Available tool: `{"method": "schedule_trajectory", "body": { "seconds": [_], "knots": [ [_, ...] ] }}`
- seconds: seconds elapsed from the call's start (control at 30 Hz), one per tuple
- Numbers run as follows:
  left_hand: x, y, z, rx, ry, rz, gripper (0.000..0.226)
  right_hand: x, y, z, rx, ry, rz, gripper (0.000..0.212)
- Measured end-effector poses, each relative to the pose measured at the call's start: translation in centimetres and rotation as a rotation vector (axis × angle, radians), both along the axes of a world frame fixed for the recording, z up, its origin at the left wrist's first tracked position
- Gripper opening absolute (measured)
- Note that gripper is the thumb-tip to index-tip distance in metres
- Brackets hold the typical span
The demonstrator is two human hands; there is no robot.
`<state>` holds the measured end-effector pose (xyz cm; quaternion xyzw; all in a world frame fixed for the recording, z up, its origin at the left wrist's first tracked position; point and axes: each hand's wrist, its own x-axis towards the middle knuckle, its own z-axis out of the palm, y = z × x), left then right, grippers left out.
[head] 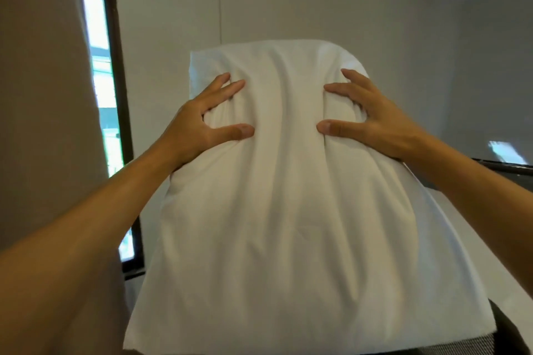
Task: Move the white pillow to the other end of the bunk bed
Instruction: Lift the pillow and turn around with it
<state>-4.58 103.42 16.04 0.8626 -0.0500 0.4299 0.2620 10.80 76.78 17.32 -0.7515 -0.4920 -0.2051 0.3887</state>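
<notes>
Gripping the white pillow (pixel 277 196) in both hands, upright and in front of the camera.

Pinching its upper half: left hand (pixel 199 121) and right hand (pixel 375 121) with fingers (pixel 230 86) spread, thumbs pressing into creased fabric. Hanging above the bunk bed's white mattress (pixel 496 228), near the dark rail (pixel 507 167).

White pillow (pixel 277 196) showing plain, no pattern, between both hands. Dark brown window frame (pixel 119 66) sitting beyond left hand (pixel 199 121). Pale grey wall (pixel 375 8) showing above right hand (pixel 372 115), black rail (pixel 507 168) beside it.
</notes>
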Motion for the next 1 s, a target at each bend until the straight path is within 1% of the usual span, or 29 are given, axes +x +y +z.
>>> {"method": "schedule_trajectory", "body": {
  "seconds": [0.23,0.43,0.53,0.67,0.77,0.9,1.0],
  "knots": [
    [10.0,2.9,0.4,-0.066,0.079,-0.206,0.087,5.8,0.5,0.6,-0.04,0.067,-0.137,0.08],
    [19.2,6.6,0.8,-0.13,0.23,-0.371,0.081,10.8,2.5,1.2,-0.118,0.224,-0.259,0.065],
    [24.0,8.0,1.0,-0.143,0.314,-0.454,0.084,13.3,3.3,1.2,-0.137,0.282,-0.355,0.06],
    [29.3,8.4,0.5,-0.146,0.384,-0.55,0.078,15.8,3.3,1.0,-0.139,0.381,-0.449,0.068],
    [33.0,8.4,0.1,-0.115,0.417,-0.578,0.07,17.4,3.1,1.1,-0.147,0.419,-0.486,0.059],
    [37.3,7.9,0.3,-0.087,0.428,-0.569,0.083,19.6,2.5,1.4,-0.19,0.419,-0.523,0.04],
    [39.8,7.1,0.6,-0.066,0.446,-0.568,0.079,21.2,1.4,1.4,-0.164,0.467,-0.529,0.036]
  ]
}}
